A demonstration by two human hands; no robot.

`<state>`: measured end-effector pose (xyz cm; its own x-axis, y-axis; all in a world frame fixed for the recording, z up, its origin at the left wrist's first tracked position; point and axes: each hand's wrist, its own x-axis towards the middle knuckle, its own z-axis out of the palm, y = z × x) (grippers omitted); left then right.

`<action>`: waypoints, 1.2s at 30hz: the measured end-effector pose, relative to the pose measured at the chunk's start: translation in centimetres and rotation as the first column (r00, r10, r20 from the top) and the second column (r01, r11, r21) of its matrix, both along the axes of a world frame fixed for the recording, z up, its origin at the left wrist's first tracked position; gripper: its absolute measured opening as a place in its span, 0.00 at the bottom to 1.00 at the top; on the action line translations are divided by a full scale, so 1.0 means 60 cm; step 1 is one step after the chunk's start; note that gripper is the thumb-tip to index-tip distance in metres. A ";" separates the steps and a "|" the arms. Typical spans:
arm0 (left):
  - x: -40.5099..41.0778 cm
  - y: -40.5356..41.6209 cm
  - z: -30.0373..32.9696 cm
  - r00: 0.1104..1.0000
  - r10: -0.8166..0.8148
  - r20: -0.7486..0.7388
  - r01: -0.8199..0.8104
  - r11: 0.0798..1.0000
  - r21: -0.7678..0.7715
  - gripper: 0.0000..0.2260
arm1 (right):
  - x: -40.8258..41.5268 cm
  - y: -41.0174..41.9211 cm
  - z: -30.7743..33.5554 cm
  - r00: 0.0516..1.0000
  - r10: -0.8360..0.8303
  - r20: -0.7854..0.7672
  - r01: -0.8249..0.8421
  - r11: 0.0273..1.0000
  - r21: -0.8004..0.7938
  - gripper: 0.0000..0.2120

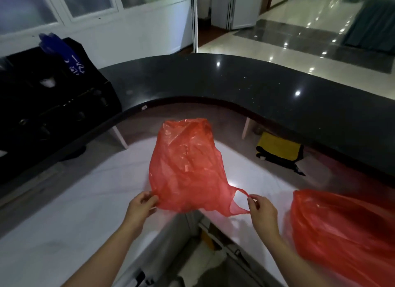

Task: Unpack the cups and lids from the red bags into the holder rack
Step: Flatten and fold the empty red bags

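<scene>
Both forearms reach forward from the bottom edge over the white surface [64, 233]. The left hand [140, 207] pinches the near edge of a crumpled red bag [186, 169] between fingers and thumb; the right hand [261, 212] pinches its stretched handle loop [241, 192]. The bag hangs over the surface's near edge, its contents impossible to make out. A second red bag [342, 233] lies at the right edge, cut off. Beyond, the dark holder rack [55, 102] sits at the far left corner, its slots indistinct.

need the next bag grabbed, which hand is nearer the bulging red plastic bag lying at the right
Right. The right hand is just beside the bulging red plastic bag; the left hand is farther away, across the held bag.
</scene>
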<state>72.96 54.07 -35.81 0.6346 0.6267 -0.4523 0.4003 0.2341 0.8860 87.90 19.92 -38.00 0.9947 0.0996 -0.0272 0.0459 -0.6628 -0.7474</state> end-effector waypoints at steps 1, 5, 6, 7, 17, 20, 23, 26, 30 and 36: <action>-0.001 0.000 -0.001 1.000 -0.006 0.011 0.006 1.000 -0.027 0.04 | -0.002 -0.005 0.001 1.000 -0.005 0.016 0.005 1.000 -0.023 0.09; 0.000 0.007 -0.009 0.995 0.093 0.038 -0.078 0.954 -0.288 0.09 | -0.005 -0.022 0.006 0.999 -0.047 0.027 0.049 0.996 -0.073 0.08; 0.001 0.009 -0.012 0.992 0.124 0.037 -0.102 0.927 -0.360 0.08 | -0.005 -0.025 0.008 0.998 -0.054 0.023 0.056 0.996 -0.076 0.08; 0.003 0.011 -0.014 0.989 0.144 0.027 -0.119 0.900 -0.420 0.07 | -0.006 -0.027 0.011 0.998 -0.058 0.022 0.059 0.995 -0.078 0.08; 0.027 0.011 0.012 0.993 -0.113 -0.034 0.081 0.865 -0.495 0.11 | -0.030 -0.014 0.028 0.994 -0.099 0.051 0.103 0.992 -0.071 0.08; 0.036 0.014 0.007 0.989 -0.148 0.006 0.135 0.882 -0.452 0.10 | -0.033 -0.015 0.030 0.993 -0.115 0.037 0.118 0.989 -0.084 0.09; 0.045 0.014 0.006 0.976 -0.216 0.010 0.202 0.899 -0.389 0.10 | -0.036 -0.017 0.033 0.992 -0.123 0.030 0.125 0.987 -0.103 0.09; 0.059 0.016 0.010 0.975 -0.221 -0.014 0.201 0.911 -0.359 0.09 | -0.037 -0.020 0.035 0.991 -0.134 0.020 0.135 0.984 -0.115 0.09; 0.071 0.050 0.012 0.979 -0.197 -0.061 0.169 0.935 -0.312 0.06 | -0.032 -0.026 0.034 0.984 -0.168 0.059 0.175 0.975 -0.136 0.08; 0.039 0.164 0.020 0.995 0.073 -0.066 -0.078 0.995 -0.070 0.07 | -0.003 -0.029 0.032 0.979 -0.190 0.075 0.200 0.969 -0.143 0.06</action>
